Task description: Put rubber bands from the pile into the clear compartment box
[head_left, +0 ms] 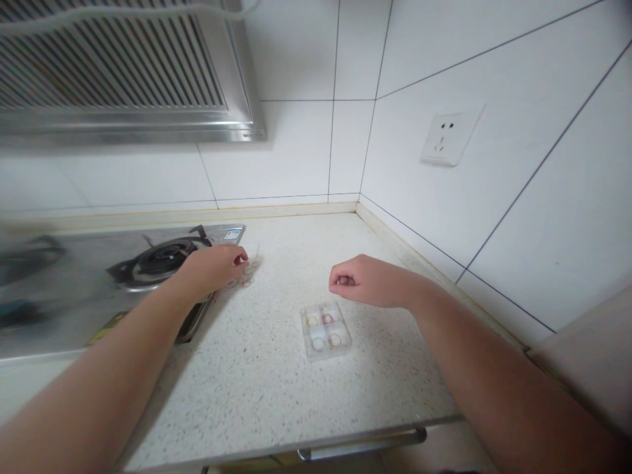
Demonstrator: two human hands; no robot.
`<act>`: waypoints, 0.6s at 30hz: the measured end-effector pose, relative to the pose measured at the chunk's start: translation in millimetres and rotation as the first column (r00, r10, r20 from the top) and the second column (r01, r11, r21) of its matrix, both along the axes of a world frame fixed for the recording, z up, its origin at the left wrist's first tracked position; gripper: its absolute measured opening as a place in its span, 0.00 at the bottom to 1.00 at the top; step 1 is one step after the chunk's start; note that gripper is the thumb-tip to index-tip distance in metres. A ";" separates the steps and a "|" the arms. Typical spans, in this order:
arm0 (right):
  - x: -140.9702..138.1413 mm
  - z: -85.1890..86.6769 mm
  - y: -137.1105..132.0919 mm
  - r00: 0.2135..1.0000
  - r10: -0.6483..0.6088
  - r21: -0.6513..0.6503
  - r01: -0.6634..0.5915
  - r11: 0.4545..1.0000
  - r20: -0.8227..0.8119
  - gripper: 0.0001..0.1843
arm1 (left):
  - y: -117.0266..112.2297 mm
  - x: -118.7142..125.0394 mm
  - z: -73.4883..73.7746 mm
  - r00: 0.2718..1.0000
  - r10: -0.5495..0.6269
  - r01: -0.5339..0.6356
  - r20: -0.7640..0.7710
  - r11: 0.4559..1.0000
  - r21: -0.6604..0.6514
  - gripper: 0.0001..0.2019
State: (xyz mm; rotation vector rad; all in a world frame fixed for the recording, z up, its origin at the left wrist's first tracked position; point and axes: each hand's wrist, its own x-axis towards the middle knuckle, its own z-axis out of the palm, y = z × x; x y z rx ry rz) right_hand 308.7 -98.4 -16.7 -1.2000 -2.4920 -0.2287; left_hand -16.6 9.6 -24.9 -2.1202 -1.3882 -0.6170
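A small clear plastic box (310, 350) with several compartments lies on the speckled countertop. Thin rings or bands in yellow, red, white and orange-brown sit in its compartments. At the right edge of the gas stove, my left hand (217, 266) has its fingers closed in a pinch, over a blurred pile of thin pale bands (245, 282). Whatever the pinch contains is too blurred to name. My right hand (368, 280) hovers just above and to the right of the box, fingers curled and tips together; I cannot make out what, if anything, is in them.
The gas stove (99, 316) with its black burner (170, 259) fills the left of the countertop (247, 388). Above it hangs a metal range hood (148, 125). White tiled walls meet at the back corner, with a socket (447, 137) on the right. A drawer handle (363, 444) shows below the front edge.
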 end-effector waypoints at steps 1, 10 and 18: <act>0.7 -0.1 0.8 1.000 -0.009 0.009 0.009 1.000 0.013 0.12 | 3.7 -2.9 -0.4 1.000 0.018 -0.018 -0.002 1.000 -0.008 0.17; 1.9 0.3 0.8 0.996 -0.042 0.038 0.039 0.999 0.079 0.12 | 21.9 -16.7 -4.5 0.996 0.092 -0.091 0.004 0.993 -0.069 0.17; 2.1 0.1 1.5 0.996 -0.050 0.001 0.050 0.999 0.075 0.11 | 20.7 -16.3 -3.5 0.997 0.070 -0.068 0.018 0.991 -0.111 0.16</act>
